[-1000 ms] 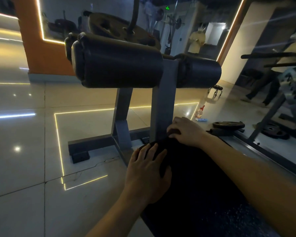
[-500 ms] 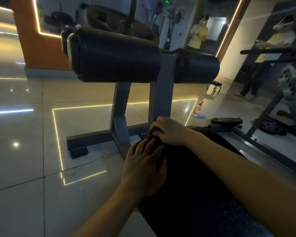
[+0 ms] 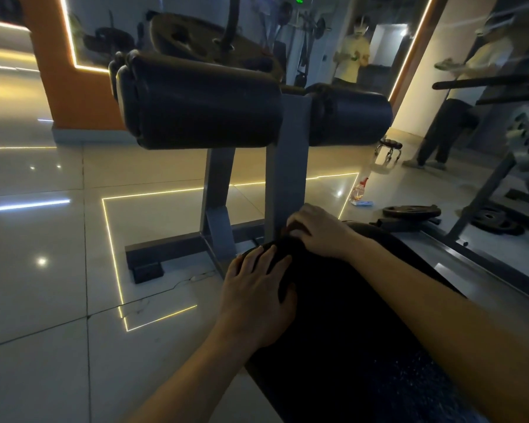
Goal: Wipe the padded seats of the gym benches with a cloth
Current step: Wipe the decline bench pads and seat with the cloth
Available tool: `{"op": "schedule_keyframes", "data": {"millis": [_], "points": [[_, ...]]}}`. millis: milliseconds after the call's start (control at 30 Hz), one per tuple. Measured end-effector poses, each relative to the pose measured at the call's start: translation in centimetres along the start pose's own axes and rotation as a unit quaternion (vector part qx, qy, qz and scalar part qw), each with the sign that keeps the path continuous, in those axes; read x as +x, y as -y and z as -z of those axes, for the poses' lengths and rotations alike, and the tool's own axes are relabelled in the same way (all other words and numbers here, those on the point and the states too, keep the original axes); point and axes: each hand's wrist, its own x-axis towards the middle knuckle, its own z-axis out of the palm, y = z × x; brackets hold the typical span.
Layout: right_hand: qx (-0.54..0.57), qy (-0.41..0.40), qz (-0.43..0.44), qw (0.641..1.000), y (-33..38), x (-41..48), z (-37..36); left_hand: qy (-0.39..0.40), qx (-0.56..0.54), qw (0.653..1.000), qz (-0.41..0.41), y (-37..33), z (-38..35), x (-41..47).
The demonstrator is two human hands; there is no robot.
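Observation:
The bench's black padded seat (image 3: 348,331) runs from the lower right up to the grey upright post (image 3: 287,166). My left hand (image 3: 257,297) lies flat on the seat's left edge with its fingers spread. My right hand (image 3: 321,232) rests at the seat's far end by the post. Its fingers are curled over a dark bunched cloth (image 3: 284,244), which is hard to tell apart from the seat in the dim light. Two black roller pads (image 3: 202,105) sit on top of the post.
A spray bottle (image 3: 358,190) stands on the tiled floor to the right of the post, with a weight plate (image 3: 411,211) beyond it. More plates (image 3: 495,222) and a machine frame lie at the far right. A person (image 3: 446,126) stands there; mirrors line the back wall.
My right hand has slid a little to the left along the seat's far end, closer to the post. My left hand has stayed nearly in place.

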Motion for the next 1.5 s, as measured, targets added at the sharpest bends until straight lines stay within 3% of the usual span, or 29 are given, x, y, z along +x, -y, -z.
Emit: {"op": "schedule_keyframes", "data": {"millis": [233, 367, 567, 767, 967, 1067, 1133, 1233, 1333, 1400, 1500], "points": [[-0.065, 0.014, -0.06, 0.996, -2.0, 0.3, 0.9, 0.005, 0.0, 1.0, 0.002, 0.2, -0.3, 0.0], [-0.008, -0.014, -0.01, 1.0, 0.9, 0.3, -0.4, -0.006, 0.002, 1.0, -0.006, 0.3, -0.4, 0.0], [-0.023, -0.013, 0.03, 0.999, 1.0, 0.3, 0.0, -0.027, -0.014, 0.999, -0.014, 0.3, -0.2, -0.2], [-0.108, -0.01, -0.146, 0.983, -5.1, -0.8, 0.7, 0.017, -0.011, 1.0, 0.008, 0.3, 0.2, -0.2], [0.189, -0.138, -0.208, 0.95, -4.9, -2.1, 0.8, 0.018, -0.014, 1.0, 0.015, 0.4, 0.0, -0.1], [0.344, -0.116, -0.22, 0.906, -4.6, -3.4, 1.6, 0.016, -0.023, 0.999, 0.016, 0.3, 0.1, -0.1], [0.384, -0.1, -0.212, 0.893, -4.6, -4.1, 1.7, 0.015, -0.024, 0.999, 0.017, 0.3, 0.1, -0.1], [0.264, -0.082, -0.173, 0.945, -5.1, -4.6, 1.4, 0.014, -0.019, 1.0, 0.015, 0.3, 0.1, -0.1], [0.104, -0.101, -0.165, 0.976, -5.2, -4.6, 0.8, 0.015, -0.018, 1.0, 0.016, 0.3, 0.0, -0.1], [0.024, -0.091, -0.16, 0.983, -4.3, -4.7, 0.3, 0.015, -0.015, 1.0, 0.02, 0.3, -0.1, -0.1], [0.009, -0.055, -0.198, 0.979, -3.0, -4.5, -0.2, 0.015, -0.006, 1.0, 0.024, 0.3, -0.2, 0.0]]}}
